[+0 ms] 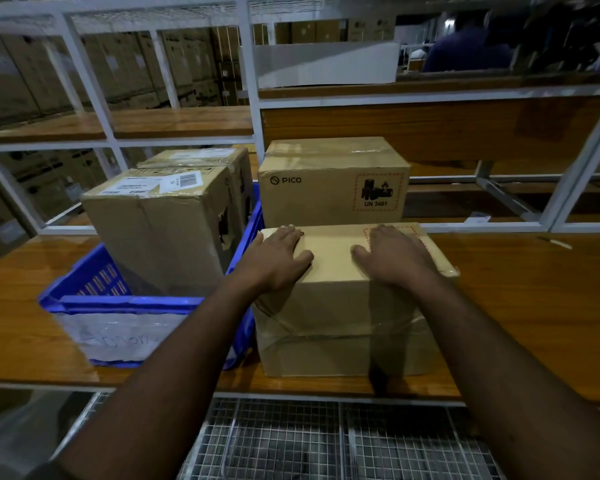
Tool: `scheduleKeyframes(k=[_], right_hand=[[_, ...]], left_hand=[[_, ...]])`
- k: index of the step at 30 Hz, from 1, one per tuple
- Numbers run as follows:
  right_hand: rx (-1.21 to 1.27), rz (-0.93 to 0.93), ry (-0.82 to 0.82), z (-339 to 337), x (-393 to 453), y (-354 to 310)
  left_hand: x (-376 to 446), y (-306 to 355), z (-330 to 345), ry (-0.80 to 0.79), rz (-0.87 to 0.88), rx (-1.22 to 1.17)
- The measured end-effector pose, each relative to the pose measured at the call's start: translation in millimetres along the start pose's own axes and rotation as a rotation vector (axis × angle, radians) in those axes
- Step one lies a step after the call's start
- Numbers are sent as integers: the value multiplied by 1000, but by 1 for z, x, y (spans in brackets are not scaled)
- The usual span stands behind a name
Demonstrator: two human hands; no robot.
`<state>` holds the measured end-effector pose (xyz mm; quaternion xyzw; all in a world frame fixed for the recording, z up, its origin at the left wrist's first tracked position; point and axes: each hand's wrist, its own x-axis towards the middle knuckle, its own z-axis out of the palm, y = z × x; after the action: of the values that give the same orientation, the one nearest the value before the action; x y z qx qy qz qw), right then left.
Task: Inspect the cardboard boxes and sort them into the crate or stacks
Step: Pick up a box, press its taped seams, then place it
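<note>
Box (340,299) under both our flat palms, left hand (278,258) and right hand (392,258), fingers spread; crate (118,303) just left, long axis left-right.

Crate (84,285) label writing blurred; rear crate box (201,157) mostly hidden behind front box (160,230).

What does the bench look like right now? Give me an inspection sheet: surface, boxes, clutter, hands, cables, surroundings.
Surface: wooden bench, glossy.
Job's things: near box under both hands, creased taped front; PICO box behind it, battery warning label; blue crate holding two boxes, the front one torn on its right side.
Clutter: small pale object at far right.
Grippers: left hand and right hand flat on the near box's top.
Cables: nothing seen.
Surroundings: white rack frame, stacked cartons behind, a person at upper right.
</note>
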<state>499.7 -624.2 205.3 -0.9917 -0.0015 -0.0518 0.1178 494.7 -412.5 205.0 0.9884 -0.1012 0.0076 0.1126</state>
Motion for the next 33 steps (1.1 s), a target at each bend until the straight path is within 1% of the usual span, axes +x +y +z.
scheduleKeyframes(k=[2,6,9,15,17,19,21,23,26,29,33], right_hand=[[-2,17,42,1,-4,7],[20,76,183,4,-23,27],[10,63,253,8,-35,38],[29,57,250,1,-27,34],[33,20,283,3,-31,37],[58,-43,400,9,-40,42],[115,-88,534,20,-52,46],[185,-101,598,33,-64,52],[278,-129,619,47,-69,61],[309,-132,612,42,-62,62],[398,-116,624,41,-60,62]], left_hand=[[-6,2,0,43,-5,-22],[-29,-4,4,233,-48,-146],[-40,-11,11,265,-41,-214],[-29,-14,15,314,-61,-185],[-31,-16,18,350,-61,-212],[-35,-12,22,487,-45,-234],[-45,-6,30,631,7,-197],[-55,-4,43,707,76,-191],[-63,-9,58,732,126,-153],[-59,-10,55,686,101,-159],[-61,-9,56,693,99,-169]])
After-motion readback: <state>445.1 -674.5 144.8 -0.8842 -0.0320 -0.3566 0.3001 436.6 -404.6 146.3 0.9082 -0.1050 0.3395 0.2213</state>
